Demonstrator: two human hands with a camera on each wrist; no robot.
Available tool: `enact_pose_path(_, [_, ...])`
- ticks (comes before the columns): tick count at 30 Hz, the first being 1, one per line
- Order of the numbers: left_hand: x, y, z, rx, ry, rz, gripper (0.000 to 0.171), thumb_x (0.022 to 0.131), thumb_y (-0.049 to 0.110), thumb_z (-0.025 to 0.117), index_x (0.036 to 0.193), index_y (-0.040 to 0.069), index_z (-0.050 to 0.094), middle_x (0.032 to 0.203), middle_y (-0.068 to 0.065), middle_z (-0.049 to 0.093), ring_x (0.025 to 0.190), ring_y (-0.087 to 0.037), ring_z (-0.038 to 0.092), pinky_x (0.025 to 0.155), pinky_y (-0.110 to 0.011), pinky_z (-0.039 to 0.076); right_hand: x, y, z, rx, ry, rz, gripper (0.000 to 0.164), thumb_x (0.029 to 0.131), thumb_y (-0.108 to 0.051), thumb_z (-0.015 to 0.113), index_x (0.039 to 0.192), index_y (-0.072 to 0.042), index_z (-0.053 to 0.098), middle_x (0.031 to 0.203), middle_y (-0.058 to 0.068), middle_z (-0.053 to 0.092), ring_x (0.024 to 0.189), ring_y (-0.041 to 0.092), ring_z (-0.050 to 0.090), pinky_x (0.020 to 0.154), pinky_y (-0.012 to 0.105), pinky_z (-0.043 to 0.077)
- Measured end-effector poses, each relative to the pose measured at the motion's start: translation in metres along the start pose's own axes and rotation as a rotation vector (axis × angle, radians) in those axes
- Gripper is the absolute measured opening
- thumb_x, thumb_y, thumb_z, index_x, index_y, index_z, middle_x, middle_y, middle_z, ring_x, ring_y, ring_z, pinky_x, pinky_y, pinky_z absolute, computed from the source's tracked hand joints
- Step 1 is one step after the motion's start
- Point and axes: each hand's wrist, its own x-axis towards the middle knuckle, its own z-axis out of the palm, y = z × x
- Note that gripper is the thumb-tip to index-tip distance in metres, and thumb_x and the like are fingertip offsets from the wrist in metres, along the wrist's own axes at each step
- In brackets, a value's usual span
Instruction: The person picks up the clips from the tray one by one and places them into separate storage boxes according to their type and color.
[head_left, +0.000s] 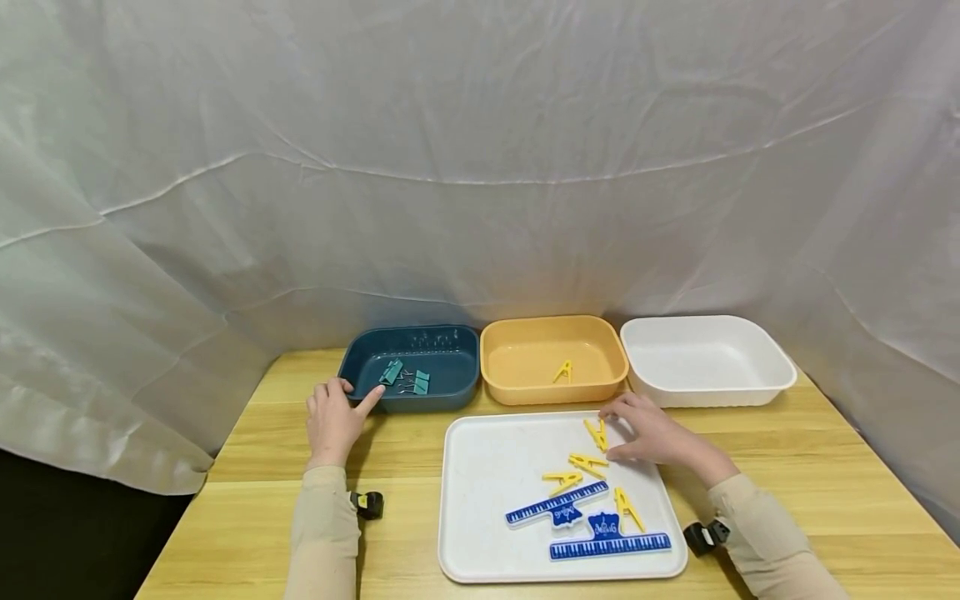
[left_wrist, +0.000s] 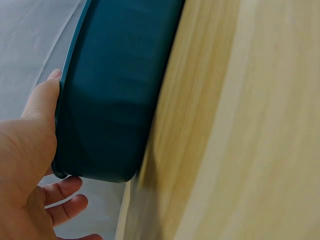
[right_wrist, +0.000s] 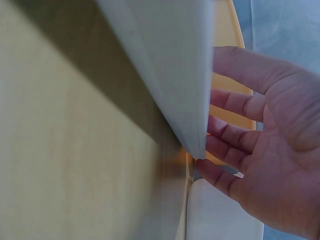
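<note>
Over the far right corner of a white tray (head_left: pixel 487 500): right hand (head_left: pixel 648 429), thumb and fingertips parted about a yellow clip (head_left: pixel 599 439) just inside the tray's far edge; contact not possible to tell. In the right-wrist view, same clip hidden behind the tray's wall. Beyond the tray's far left corner: left hand (head_left: pixel 336 421), thumb on the rim of a teal bin (head_left: pixel 442 403), thumb and fingers spread apart at one corner; index finger mostly masked in the left-wrist view. On the tray's right half, nearer: three other yellow clips (head_left: pixel 588 463) and two blue clips (head_left: pixel 610 547), small lettering hard to read. Left and right of the tray: sleeves (head_left: pixel 324 525), cut off below. Past the tray's far edge: narrow strip of wooden tabletop (head_left: pixel 405 500), then an orange bin (head_left: pixel 555 394); past its far right corner, a white bin (head_left: pixel 705 397). Widest room for moving: tray floor left of the clips, tabletop on both flanks.
</note>
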Motion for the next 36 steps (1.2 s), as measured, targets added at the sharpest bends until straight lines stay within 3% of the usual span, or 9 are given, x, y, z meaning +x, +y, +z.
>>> enact_pose_path(15, [0.0004, 0.0018, -0.0016, -0.001, -0.003, 0.005, 0.07, 0.086, 0.068, 0.056, 0.112, 0.004, 0.048, 0.114, -0.022, 0.045, 0.103, -0.038, 0.04, 0.08, -0.049, 0.039, 0.0003, -0.0031, 0.0001, 0.001, -0.007, 0.044, 0.064, 0.07, -0.041, 0.084, 0.12, -0.008, 0.062, 0.125, 0.015, 0.055, 0.118, 0.035, 0.047, 0.101, 0.059, 0.039])
enact_pose_path(27, [-0.0006, -0.0006, -0.0015, -0.016, 0.011, 0.007, 0.072, 0.084, 0.069, 0.057, 0.111, 0.003, 0.049, 0.116, -0.023, 0.045, 0.103, -0.039, 0.04, 0.081, -0.049, 0.039, 0.0021, -0.0048, -0.0001, -0.009, -0.015, 0.04, 0.054, 0.073, -0.041, 0.083, 0.117, -0.015, 0.064, 0.12, 0.01, 0.056, 0.114, 0.032, 0.047, 0.098, 0.057, 0.041])
enact_pose_path(36, [-0.0006, -0.0014, -0.0007, -0.012, 0.015, 0.015, 0.073, 0.084, 0.07, 0.057, 0.111, 0.003, 0.05, 0.114, -0.023, 0.046, 0.102, -0.038, 0.04, 0.08, -0.049, 0.039, 0.0007, -0.0038, 0.0009, -0.027, -0.003, 0.036, 0.052, 0.072, -0.034, 0.084, 0.115, -0.012, 0.064, 0.119, 0.011, 0.056, 0.114, 0.032, 0.047, 0.099, 0.057, 0.041])
